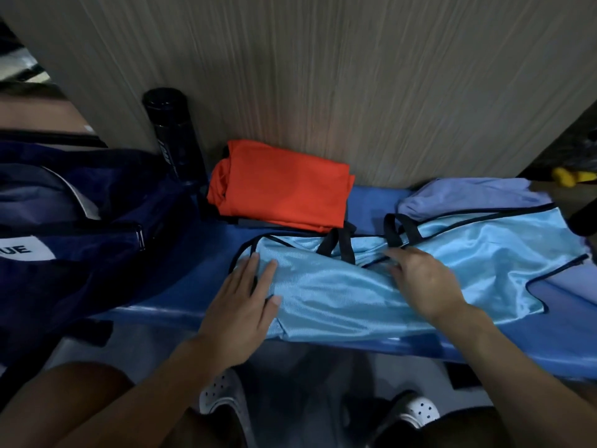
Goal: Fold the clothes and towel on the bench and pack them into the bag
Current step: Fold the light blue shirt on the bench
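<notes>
Both hands flat, fingers spread, nothing gripped: left hand (240, 305) and right hand (426, 282) press the blue vest (403, 279) at frame centre on the table (206, 253). Behind, folded orange shirt (284, 185); bag (80, 215) at left. Slick fabric could slide off the front edge mid-fold.

A single head-worn wide-angle view looked steeply down and forward from close above the bench (206, 253), facing the wall (323, 76) behind it. Both forearms entered from the bottom edge, and the frame edges curved.
</notes>
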